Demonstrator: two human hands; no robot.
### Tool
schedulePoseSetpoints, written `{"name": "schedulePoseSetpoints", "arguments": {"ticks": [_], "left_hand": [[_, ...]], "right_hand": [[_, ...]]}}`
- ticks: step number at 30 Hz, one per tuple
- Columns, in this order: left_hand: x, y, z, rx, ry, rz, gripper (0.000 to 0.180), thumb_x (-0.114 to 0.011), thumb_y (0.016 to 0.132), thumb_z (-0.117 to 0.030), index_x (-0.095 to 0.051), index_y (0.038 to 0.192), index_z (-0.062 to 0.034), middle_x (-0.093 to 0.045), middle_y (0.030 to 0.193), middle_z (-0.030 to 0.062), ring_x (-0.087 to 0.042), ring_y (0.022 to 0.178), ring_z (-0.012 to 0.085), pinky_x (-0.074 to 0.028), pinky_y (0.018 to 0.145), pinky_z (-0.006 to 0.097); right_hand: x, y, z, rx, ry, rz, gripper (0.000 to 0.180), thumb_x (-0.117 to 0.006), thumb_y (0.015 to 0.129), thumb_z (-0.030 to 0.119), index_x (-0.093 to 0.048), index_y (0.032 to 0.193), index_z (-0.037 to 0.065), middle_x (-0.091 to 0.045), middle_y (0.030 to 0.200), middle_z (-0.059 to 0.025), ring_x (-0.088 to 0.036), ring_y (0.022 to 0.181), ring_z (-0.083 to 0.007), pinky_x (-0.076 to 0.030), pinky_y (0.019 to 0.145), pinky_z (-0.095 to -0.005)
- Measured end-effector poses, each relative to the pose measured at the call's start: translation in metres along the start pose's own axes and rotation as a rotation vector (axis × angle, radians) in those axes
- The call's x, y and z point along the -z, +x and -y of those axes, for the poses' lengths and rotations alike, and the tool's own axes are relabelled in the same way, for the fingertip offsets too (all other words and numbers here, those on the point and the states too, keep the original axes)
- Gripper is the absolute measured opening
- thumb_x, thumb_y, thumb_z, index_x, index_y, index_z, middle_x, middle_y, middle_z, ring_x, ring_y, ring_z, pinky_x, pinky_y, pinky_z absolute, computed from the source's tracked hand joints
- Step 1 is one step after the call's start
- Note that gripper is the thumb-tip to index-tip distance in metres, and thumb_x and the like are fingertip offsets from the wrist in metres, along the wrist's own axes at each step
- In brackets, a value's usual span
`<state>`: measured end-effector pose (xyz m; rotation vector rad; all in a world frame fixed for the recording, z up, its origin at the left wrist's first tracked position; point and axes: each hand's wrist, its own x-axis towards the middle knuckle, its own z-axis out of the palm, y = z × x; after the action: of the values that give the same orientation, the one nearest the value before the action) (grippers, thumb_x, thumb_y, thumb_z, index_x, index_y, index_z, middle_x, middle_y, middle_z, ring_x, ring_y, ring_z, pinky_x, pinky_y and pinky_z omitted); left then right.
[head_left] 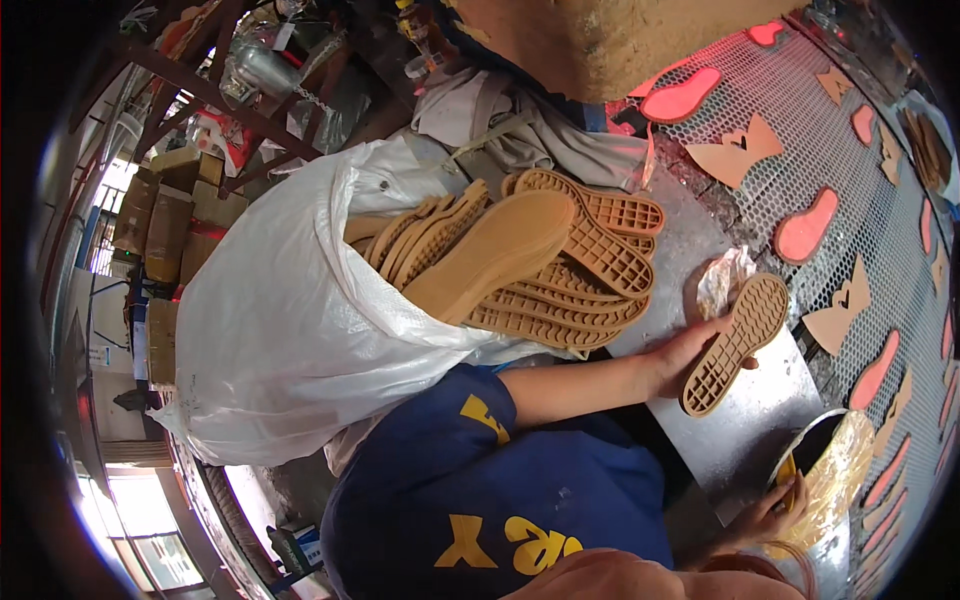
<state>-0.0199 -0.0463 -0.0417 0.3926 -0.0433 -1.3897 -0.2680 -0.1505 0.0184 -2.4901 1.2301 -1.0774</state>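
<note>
My left hand (690,358) grips a tan shoe sole (736,345), its ridged, grid-patterned tread facing up. The sole is held over a metal plate (690,425) beside the mesh belt. Lower right, my right hand (778,512) is closed around a yellow handle (787,468) at the mouth of a tape-wrapped pot (845,465). What the handle leads to inside the dark opening is hidden. Several more tan soles (560,300) lie stacked at the mouth of a white woven sack (270,310), to the left of my left hand.
On the right runs a mesh belt (770,100) carrying pink insole-shaped pieces (806,225) and tan cut pieces (838,305). A crumpled wrapper (722,282) lies beside the held sole. Grey cloth (560,130) is bunched behind the sack. Cardboard boxes (170,220) stand far left.
</note>
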Motion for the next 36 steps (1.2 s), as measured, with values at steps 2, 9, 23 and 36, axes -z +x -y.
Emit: {"name": "schedulePoseSetpoints", "arguments": {"ticks": [2, 9, 23, 36], "left_hand": [[0.000, 0.001, 0.000, 0.001, 0.001, 0.004, 0.052, -0.037, 0.096, -0.047, -0.042, 0.134, -0.0115, -0.063, 0.105, 0.0101, -0.062, 0.077, 0.0082, -0.053, 0.061, 0.021], [-0.002, -0.002, -0.001, 0.004, -0.029, -0.003, 0.052, -0.039, 0.096, -0.046, -0.041, 0.134, -0.0117, -0.063, 0.104, 0.0113, -0.063, 0.075, 0.0087, -0.054, 0.058, 0.021], [-0.008, -0.002, -0.004, 0.030, -0.070, -0.022, 0.052, -0.036, 0.096, -0.046, -0.038, 0.136, -0.0120, -0.063, 0.107, 0.0135, -0.065, 0.074, 0.0112, -0.056, 0.060, 0.023], [-0.011, -0.004, -0.007, 0.029, -0.031, -0.043, 0.055, -0.036, 0.096, -0.050, -0.042, 0.134, -0.0102, -0.063, 0.105, 0.0125, -0.064, 0.070, 0.0094, -0.055, 0.058, 0.022]], "right_hand": [[-0.001, 0.000, 0.002, -0.026, 0.025, -0.003, 0.015, -0.056, 0.092, 0.005, -0.062, 0.102, -0.004, -0.060, 0.099, -0.0167, -0.057, 0.094, -0.0273, -0.048, 0.082, -0.0351], [0.001, -0.001, 0.000, 0.019, 0.014, 0.003, 0.016, -0.056, 0.091, 0.005, -0.063, 0.103, -0.004, -0.060, 0.099, -0.0155, -0.056, 0.096, -0.0275, -0.046, 0.082, -0.0359], [0.002, -0.002, 0.001, -0.002, 0.068, -0.001, 0.016, -0.055, 0.090, 0.001, -0.062, 0.104, -0.005, -0.061, 0.098, -0.0138, -0.055, 0.095, -0.0275, -0.046, 0.082, -0.0366], [0.002, -0.002, -0.002, 0.018, 0.025, 0.030, 0.016, -0.056, 0.090, 0.001, -0.063, 0.104, -0.002, -0.061, 0.100, -0.0133, -0.057, 0.096, -0.0250, -0.049, 0.084, -0.0332]]}}
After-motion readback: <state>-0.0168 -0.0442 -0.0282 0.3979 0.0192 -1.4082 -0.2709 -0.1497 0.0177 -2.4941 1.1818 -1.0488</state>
